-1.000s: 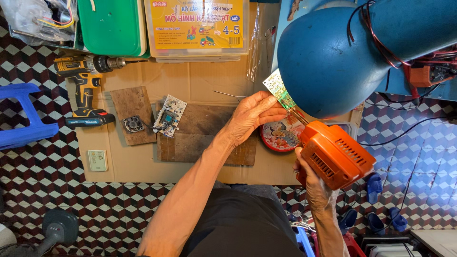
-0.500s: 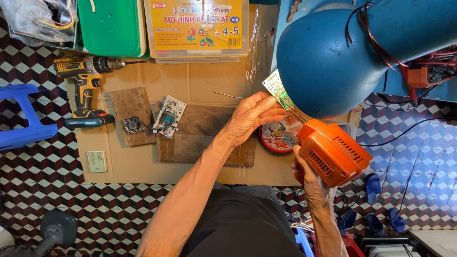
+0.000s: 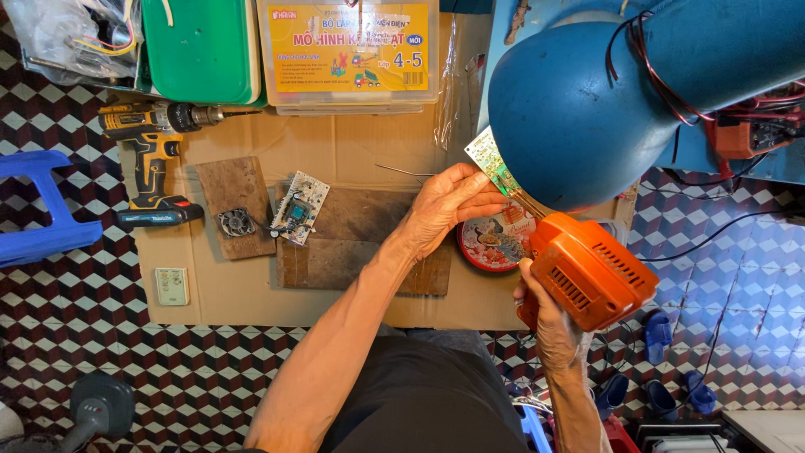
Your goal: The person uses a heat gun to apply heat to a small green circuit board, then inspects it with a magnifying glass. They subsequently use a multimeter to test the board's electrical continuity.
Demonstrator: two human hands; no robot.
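Observation:
My left hand [image 3: 449, 205] pinches a small green circuit board [image 3: 489, 159], holding it tilted just under the big blue lamp shade [image 3: 587, 101]. In my right hand [image 3: 549, 323] is an orange soldering gun [image 3: 587, 268]; its metal tip reaches up and touches the lower end of the board. A round red tin [image 3: 490, 243] lies on the cardboard below the board. Both forearms come up from the bottom of the view.
A cardboard sheet [image 3: 251, 289] covers the tiled floor. On it lie a wooden board [image 3: 335, 252], a second circuit board [image 3: 298, 207], a small fan [image 3: 236, 222], a yellow cordless drill [image 3: 149, 159] and a white switch [image 3: 172, 285]. A green case [image 3: 201, 46] and kit box [image 3: 348, 50] are behind.
The soldering gun and my right hand have shifted slightly; the tip stays at the board. My left hand holds the board in nearly the same place.

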